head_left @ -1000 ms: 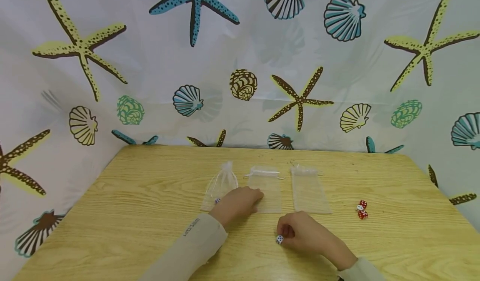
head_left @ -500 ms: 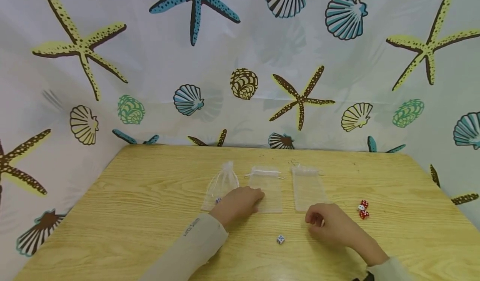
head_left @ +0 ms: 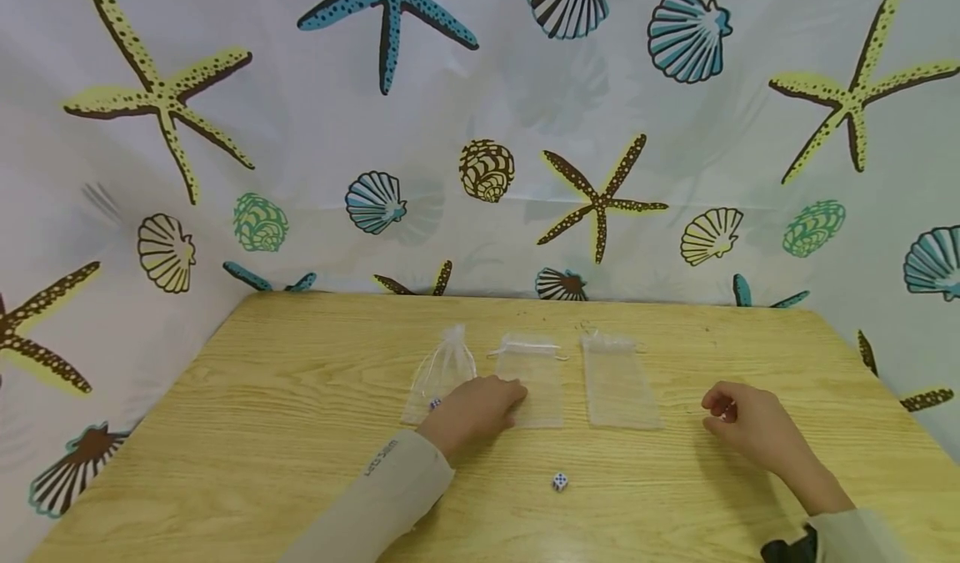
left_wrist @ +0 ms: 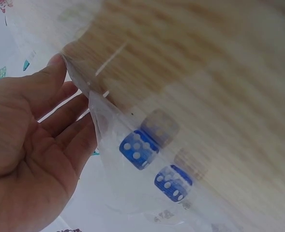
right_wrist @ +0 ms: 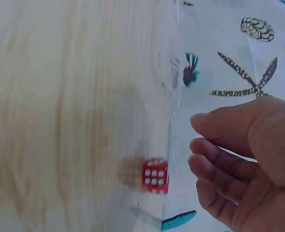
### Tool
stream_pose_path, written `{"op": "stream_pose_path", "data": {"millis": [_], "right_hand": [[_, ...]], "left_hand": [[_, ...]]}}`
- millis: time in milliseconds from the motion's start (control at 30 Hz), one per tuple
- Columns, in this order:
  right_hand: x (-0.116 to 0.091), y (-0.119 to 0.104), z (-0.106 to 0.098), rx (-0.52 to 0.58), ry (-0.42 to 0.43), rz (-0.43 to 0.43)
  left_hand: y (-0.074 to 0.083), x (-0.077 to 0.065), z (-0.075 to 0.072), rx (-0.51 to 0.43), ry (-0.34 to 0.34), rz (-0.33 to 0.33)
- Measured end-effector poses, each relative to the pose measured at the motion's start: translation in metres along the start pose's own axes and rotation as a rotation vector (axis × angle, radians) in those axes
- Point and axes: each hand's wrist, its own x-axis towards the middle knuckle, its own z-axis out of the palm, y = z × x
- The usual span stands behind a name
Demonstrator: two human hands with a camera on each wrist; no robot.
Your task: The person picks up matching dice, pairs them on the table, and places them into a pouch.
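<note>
My left hand (head_left: 480,413) rests at the left edge of the middle sheer drawstring bag (head_left: 536,379), its fingers relaxed. Beside it, the left drawstring bag (head_left: 442,363) has a die (head_left: 435,403) showing near its bottom. Two blue dice with white pips (left_wrist: 139,149) appear up close in the left wrist view. Toward the table's right side, my right hand (head_left: 757,429) hovers with loosely bent fingers holding nothing. A red die (right_wrist: 155,176) stands in front of these fingertips in the right wrist view. In the head view the hand mostly hides the dice there.
A third drawstring bag (head_left: 621,384) lies flat between my hands. One white die with dark pips (head_left: 559,482) sits on the wooden table (head_left: 300,463) nearer to me. A shell-and-starfish patterned cloth (head_left: 487,87) hangs behind the table and along both sides.
My right hand has let go of the white die near the front and moved right to the red dice, which it now covers. My left hand has stayed still.
</note>
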Motion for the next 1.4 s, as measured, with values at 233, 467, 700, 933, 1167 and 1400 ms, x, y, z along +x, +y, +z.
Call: {"op": "stream_pose_path", "data": {"millis": [233, 467, 700, 933, 1167, 1400], "right_hand": [[0.003, 0.017, -0.004, -0.052, -0.008, -0.022], [0.008, 0.028, -0.006, -0.038, -0.105, -0.004], [0.009, 0.032, -0.005, -0.035, -0.145, 0.000], [0.011, 0.031, -0.004, -0.035, -0.145, -0.006], [0.011, 0.030, -0.002, -0.054, -0.138, 0.003], [0.011, 0.031, -0.001, -0.080, -0.124, -0.006]], "left_hand": [[0.000, -0.003, -0.001, 0.004, 0.010, 0.002], [0.001, -0.006, -0.003, -0.039, 0.011, -0.001], [-0.001, -0.004, 0.000, -0.022, 0.008, -0.002], [-0.003, -0.002, 0.002, -0.003, 0.014, 0.010], [-0.004, -0.002, 0.003, -0.017, 0.017, 0.009], [-0.002, -0.001, 0.001, -0.010, 0.010, 0.002]]}}
